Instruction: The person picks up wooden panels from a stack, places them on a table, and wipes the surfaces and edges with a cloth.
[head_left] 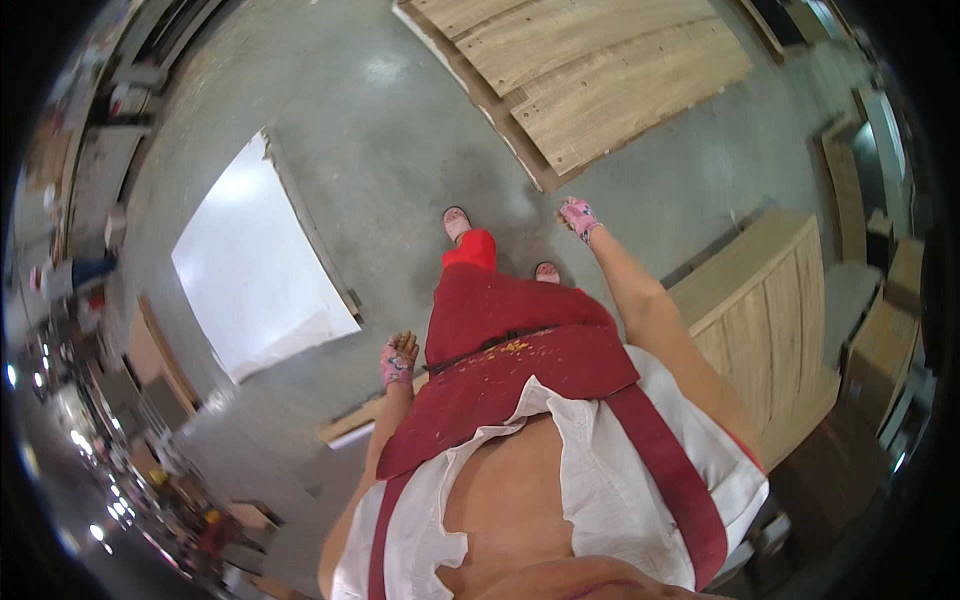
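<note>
My left hand (pixel 399 360), in a pink patterned glove that leaves the fingertips bare, hangs beside my red apron (pixel 530 375). Its fingers are loosely bent and apart, with nothing seen in them. Out ahead on the right, my right hand (pixel 578 217) wears a similar glove; its fingers are slightly curled and apart, and it holds nothing that I can see. Nearest to it is the corner of a stack of wood-grain panels (pixel 610 85) low over the floor. Yellowish flecks lie on the apron's waist.
A white sheet-covered stack (pixel 255 260) lies on the grey floor (pixel 375 130) at left. A wood-grain panel stack (pixel 765 320) stands close on my right, with cardboard boxes (pixel 880 345) beyond. Another person (pixel 75 275) is at far left near shelving. One foot (pixel 456 222) is forward.
</note>
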